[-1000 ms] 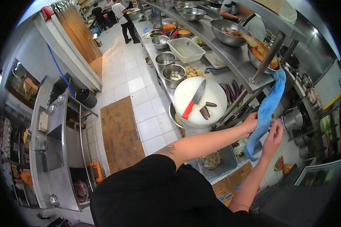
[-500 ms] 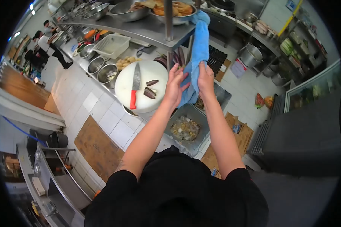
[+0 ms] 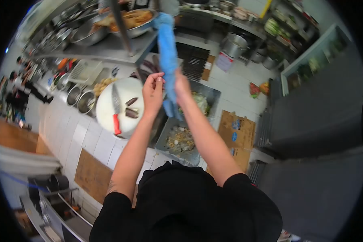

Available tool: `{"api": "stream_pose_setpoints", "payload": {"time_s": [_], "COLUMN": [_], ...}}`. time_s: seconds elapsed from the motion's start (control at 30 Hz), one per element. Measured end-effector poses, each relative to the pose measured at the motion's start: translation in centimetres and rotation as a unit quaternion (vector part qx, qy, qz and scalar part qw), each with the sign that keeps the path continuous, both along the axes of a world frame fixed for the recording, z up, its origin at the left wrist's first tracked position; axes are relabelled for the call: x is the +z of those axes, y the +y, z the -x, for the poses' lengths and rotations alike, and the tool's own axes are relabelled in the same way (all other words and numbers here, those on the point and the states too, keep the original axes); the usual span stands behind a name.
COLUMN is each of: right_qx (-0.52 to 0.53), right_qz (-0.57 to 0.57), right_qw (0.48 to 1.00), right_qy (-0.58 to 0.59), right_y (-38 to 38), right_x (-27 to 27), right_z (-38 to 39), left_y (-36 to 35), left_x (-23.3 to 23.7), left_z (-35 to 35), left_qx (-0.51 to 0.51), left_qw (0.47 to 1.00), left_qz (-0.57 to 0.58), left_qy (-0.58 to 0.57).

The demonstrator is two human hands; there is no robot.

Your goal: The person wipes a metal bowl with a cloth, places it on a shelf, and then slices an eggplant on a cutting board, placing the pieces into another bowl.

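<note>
A blue towel (image 3: 167, 48) hangs down from the corner of the steel shelf, in front of me. My right hand (image 3: 182, 86), smeared by motion, is closed around its lower part. At the towel's left edge is my left hand (image 3: 152, 92), its fingers curled and the thumb up; I cannot tell what, if anything, is in them. Left of my hands, a knife with a red handle (image 3: 116, 124) lies on a round white cutting board (image 3: 105, 109). Cut pieces of eggplant (image 3: 131, 113) rest beside the blade.
Below my forearms stands a grey bin (image 3: 161, 139) with food scraps. The steel shelf (image 3: 143, 44) overhead carries bowls of food (image 3: 135, 28). Metal bowls (image 3: 86, 103) and a white basket (image 3: 84, 71) line the counter. A person (image 3: 30, 86) stands far left. Flattened cardboard (image 3: 238, 133) lies on the floor.
My view has swung, so the board, shelf and towel sit further left. My left hand's fingers went from spread to curled. My right hand still grips the towel.
</note>
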State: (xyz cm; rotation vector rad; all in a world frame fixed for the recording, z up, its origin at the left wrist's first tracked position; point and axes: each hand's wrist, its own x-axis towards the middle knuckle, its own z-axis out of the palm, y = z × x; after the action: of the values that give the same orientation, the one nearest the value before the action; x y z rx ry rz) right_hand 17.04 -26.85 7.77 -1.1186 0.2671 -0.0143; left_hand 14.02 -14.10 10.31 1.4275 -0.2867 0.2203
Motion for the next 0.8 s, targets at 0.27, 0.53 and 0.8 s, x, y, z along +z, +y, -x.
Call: {"api": "stream_pose_setpoints", "payload": {"time_s": [0.27, 0.53, 0.8], "right_qx": [-0.103, -0.111, -0.340], "right_qz": [0.260, 0.199, 0.373], "right_qw": [0.949, 0.963, 0.863], "right_qy": [-0.143, -0.145, 0.013], "right_y": [0.6, 2.9, 3.5], "right_x": [-1.1, 0.2, 0.4], "right_z": [3.8, 6.5, 11.7], "left_y": [0.8, 1.5, 13.9], "left_x": [-2.1, -4.5, -6.8], "left_z": [-1.9, -3.8, 0.8], "left_qx": [-0.023, -0.238, -0.363], "left_qw": [0.985, 0.952, 0.912], "left_qz": [-0.147, 0.112, 0.031], "left_qy": [-0.087, 0.159, 0.188]}}
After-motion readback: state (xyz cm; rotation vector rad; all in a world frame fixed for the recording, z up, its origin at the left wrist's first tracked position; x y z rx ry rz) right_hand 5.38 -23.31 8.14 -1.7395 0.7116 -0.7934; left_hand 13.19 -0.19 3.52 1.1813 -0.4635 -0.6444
